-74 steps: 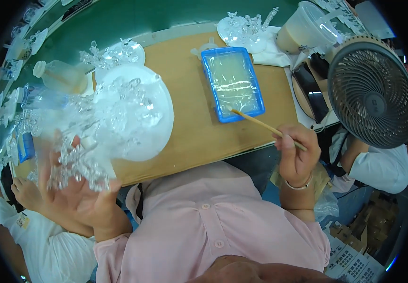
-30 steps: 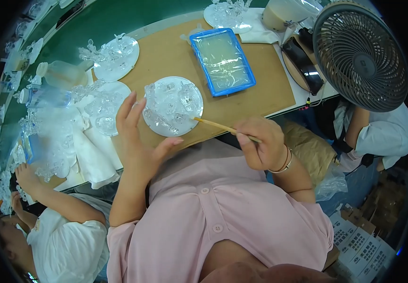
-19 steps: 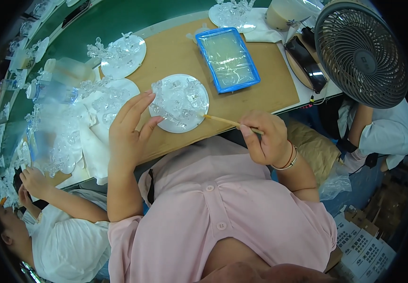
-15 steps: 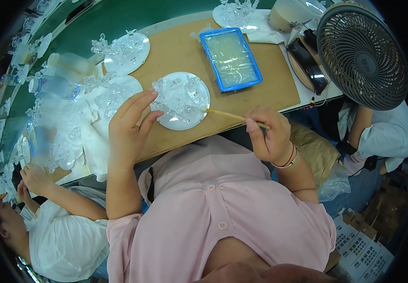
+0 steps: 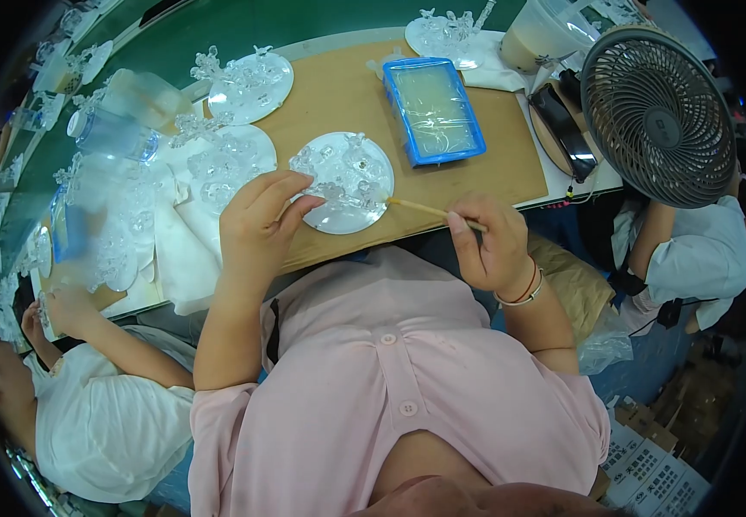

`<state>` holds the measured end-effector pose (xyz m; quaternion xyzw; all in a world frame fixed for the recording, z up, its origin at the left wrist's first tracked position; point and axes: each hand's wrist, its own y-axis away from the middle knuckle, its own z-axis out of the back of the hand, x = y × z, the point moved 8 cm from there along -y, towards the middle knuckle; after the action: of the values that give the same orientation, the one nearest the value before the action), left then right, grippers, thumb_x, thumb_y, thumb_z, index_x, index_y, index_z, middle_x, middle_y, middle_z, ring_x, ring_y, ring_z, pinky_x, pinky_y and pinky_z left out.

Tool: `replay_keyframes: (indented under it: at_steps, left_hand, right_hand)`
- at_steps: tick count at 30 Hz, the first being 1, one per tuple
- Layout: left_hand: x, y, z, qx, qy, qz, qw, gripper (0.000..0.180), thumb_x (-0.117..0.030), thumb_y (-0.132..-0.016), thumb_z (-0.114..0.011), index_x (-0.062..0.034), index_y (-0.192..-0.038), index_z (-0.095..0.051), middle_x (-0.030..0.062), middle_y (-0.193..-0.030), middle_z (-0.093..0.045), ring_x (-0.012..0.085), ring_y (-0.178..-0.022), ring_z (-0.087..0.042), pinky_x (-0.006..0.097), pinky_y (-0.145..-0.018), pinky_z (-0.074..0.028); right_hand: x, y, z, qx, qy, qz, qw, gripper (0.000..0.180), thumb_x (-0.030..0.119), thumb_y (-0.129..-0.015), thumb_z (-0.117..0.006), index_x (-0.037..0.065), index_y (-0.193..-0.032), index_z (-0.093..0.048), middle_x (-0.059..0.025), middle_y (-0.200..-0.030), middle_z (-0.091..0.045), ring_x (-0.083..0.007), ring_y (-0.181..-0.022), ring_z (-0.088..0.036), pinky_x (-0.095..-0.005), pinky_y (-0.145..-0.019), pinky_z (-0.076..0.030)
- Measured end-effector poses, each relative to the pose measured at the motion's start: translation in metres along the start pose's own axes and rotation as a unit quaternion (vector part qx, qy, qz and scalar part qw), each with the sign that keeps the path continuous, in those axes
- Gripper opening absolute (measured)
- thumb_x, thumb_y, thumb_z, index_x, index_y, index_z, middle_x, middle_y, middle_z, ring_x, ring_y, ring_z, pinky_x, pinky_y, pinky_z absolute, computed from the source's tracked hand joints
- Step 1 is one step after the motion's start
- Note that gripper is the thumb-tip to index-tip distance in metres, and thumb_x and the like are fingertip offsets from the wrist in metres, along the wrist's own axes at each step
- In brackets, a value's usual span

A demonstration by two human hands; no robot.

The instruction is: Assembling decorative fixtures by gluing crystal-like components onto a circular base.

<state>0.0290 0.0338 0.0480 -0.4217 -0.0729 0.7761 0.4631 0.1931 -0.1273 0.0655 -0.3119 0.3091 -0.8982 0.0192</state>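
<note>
In front of me a round white plate (image 5: 349, 226) carries several clear, glassy figures (image 5: 357, 164). My left hand (image 5: 262, 220) is at the plate's left edge, thumb and fingers closed around a clear plastic piece (image 5: 328, 191); its outline blends with the figures behind. A thin tan stick (image 5: 424, 208), like a brush handle, is pinched between the thumb and fingers of my right hand (image 5: 492, 246). It points left, with its tip at the plate's right edge beside the clear pieces. Whether the tip touches one is too small to tell.
Beyond the plate lies a blue-rimmed tray (image 5: 435, 159) under clear film. More plates of clear figures (image 5: 252, 86) stand left and at the back. A fan (image 5: 657, 121), a dark glasses case (image 5: 562, 125) and a plastic tub (image 5: 545, 34) are right. A co-worker (image 5: 106, 388) sits left.
The plate and most table items appear slightly farther right. My left hand has moved right with the plate, its fingertips now farther over the plate's edge. The stick stays in my right hand.
</note>
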Motion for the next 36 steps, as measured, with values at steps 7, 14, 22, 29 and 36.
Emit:
replay_keyframes:
  at_steps: [7, 14, 22, 29, 36]
  left_hand:
    - [-0.005, 0.007, -0.002, -0.038, 0.019, 0.005, 0.999, 0.022, -0.003, -0.067, -0.079, -0.0035, -0.085, -0.067, 0.0089, -0.083, -0.067, 0.0204, -0.072, -0.065, 0.028, -0.062, -0.051]
    - [-0.016, 0.018, -0.011, -0.016, 0.059, 0.026, 0.998, 0.022, -0.006, -0.068, -0.08, -0.0043, -0.086, -0.067, 0.0094, -0.085, -0.065, 0.022, -0.073, -0.063, 0.032, -0.062, -0.05]
    - [-0.007, 0.002, 0.002, 0.049, 0.042, 0.011, 0.998, 0.042, -0.011, -0.07, -0.079, -0.0043, -0.108, -0.063, 0.0126, -0.106, -0.062, 0.0265, -0.094, -0.061, 0.033, -0.084, -0.049]
    - [-0.017, 0.014, -0.012, 0.038, 0.026, 0.042, 0.998, 0.049, -0.019, -0.065, -0.082, -0.0059, -0.109, -0.064, 0.0111, -0.104, -0.062, 0.0262, -0.089, -0.062, 0.033, -0.079, -0.05]
    - [-0.017, 0.013, -0.011, 0.1, 0.05, 0.039, 0.993, 0.041, -0.016, -0.071, -0.079, -0.0046, -0.107, -0.064, 0.0103, -0.101, -0.063, 0.0229, -0.082, -0.062, 0.03, -0.071, -0.05]
  right_hand:
    - [0.016, 0.007, -0.009, 0.005, -0.064, 0.006, 0.998, 0.011, -0.003, -0.078, -0.062, 0.0, -0.086, -0.055, -0.013, -0.071, -0.057, -0.0287, -0.057, -0.055, -0.0335, -0.052, -0.045]
    - [0.014, 0.007, -0.014, -0.018, -0.068, 0.023, 0.997, 0.01, -0.003, -0.079, -0.061, 0.001, -0.085, -0.054, -0.0124, -0.072, -0.057, -0.0288, -0.059, -0.056, -0.0333, -0.054, -0.045]
    - [0.005, 0.017, -0.004, 0.016, -0.026, -0.008, 1.0, 0.006, -0.003, -0.085, -0.054, -0.002, -0.091, -0.054, -0.013, -0.075, -0.063, -0.0241, -0.06, -0.06, -0.0288, -0.055, -0.048]
    - [0.015, 0.014, -0.008, -0.003, -0.072, 0.013, 0.997, 0.007, -0.005, -0.083, -0.055, -0.001, -0.089, -0.055, -0.0139, -0.075, -0.063, -0.0257, -0.062, -0.062, -0.0309, -0.057, -0.049]
    - [0.031, 0.018, -0.018, 0.031, -0.074, 0.04, 0.996, 0.01, -0.005, -0.08, -0.056, -0.001, -0.089, -0.056, -0.0149, -0.078, -0.063, -0.028, -0.062, -0.061, -0.0324, -0.058, -0.05]
